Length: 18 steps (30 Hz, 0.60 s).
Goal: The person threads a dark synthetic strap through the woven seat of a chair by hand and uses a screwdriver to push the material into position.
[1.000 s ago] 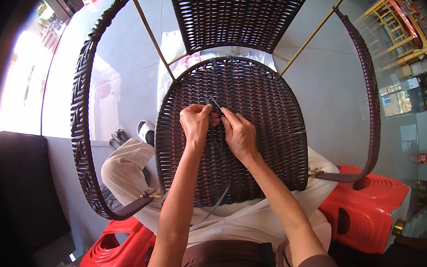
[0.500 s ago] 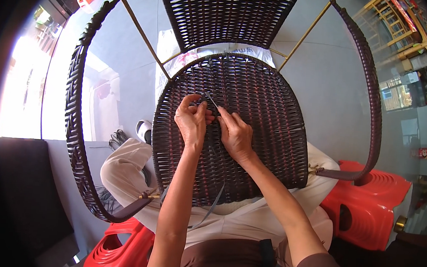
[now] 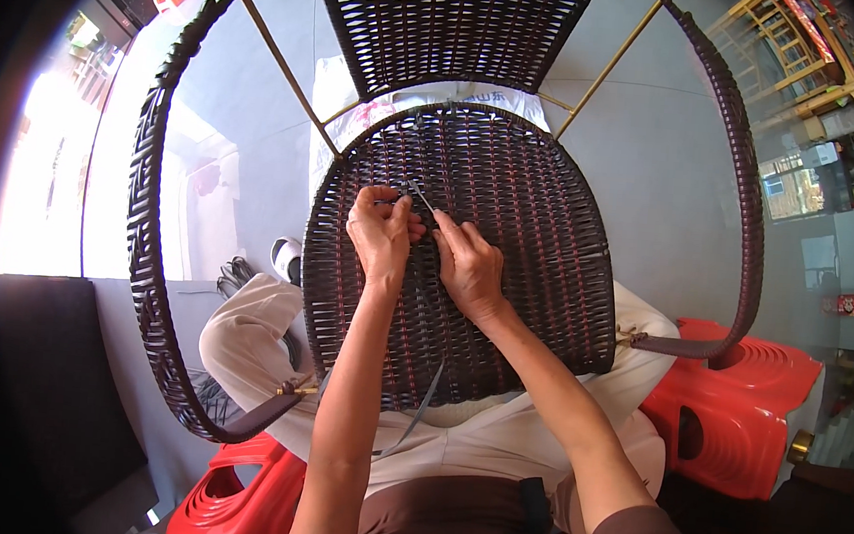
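Note:
A woven chair seat [image 3: 539, 246] in dark brown and reddish strips rests across my lap, and both hands work over its middle. My right hand [image 3: 471, 272] is closed round a slim metal tool [image 3: 420, 196], its shiny tip pointing up and left past the fingers. Just left of that tip, my left hand [image 3: 379, 241] has thumb and forefinger pinched together close to the weave. What it pinches is too small to make out. A loose flat grey strip [image 3: 425, 399] hangs over the seat's near edge onto my trousers.
The woven backrest [image 3: 451, 28] lies beyond the seat, with wrapped armrests [image 3: 147, 215] curving along both sides. Red plastic stools [image 3: 737, 412] stand at lower right and lower left. Bundled strips [image 3: 236, 277] lie on the floor at left, near a shoe [image 3: 287, 259].
The metal tool's tip has shifted slightly up and left, and more of it shows. My left hand's fingers are curled in a bit more; the chair has barely moved.

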{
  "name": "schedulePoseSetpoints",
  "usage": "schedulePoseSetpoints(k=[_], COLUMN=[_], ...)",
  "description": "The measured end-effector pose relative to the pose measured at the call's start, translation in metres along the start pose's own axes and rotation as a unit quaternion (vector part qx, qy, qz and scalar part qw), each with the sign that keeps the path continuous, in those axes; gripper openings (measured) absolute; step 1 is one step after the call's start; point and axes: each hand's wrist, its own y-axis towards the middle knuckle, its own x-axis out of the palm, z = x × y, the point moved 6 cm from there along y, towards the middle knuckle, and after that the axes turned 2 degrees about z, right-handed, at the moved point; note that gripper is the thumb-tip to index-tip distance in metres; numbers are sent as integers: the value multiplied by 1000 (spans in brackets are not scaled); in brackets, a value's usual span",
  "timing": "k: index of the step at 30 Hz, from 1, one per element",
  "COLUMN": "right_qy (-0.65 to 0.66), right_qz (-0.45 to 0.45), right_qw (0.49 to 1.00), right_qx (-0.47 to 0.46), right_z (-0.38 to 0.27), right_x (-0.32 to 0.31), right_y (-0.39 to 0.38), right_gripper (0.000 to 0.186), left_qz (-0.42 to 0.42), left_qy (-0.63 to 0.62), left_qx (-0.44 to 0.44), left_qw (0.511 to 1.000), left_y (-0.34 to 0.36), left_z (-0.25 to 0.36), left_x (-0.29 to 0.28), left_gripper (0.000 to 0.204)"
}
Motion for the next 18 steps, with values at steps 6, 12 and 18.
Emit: schedulePoseSetpoints(k=[6,12,18], right_qy=[-3,-4,57], right_qz=[-18,-8,-70], right_qw=[1000,1000,988], right_qx=[14,20,129], right_z=[-3,0,0], right_x=[1,1,-8], right_y=[0,0,11], right_gripper=[26,25,18], left_qz=[-7,-3,-11], left_qy=[28,9,-42], left_qx=[-2,-50,-38], left_qw=[1000,999,998], left_y=[12,5,2], left_z=[2,5,-7], left_x=[1,0,-3], left_gripper=[12,13,16])
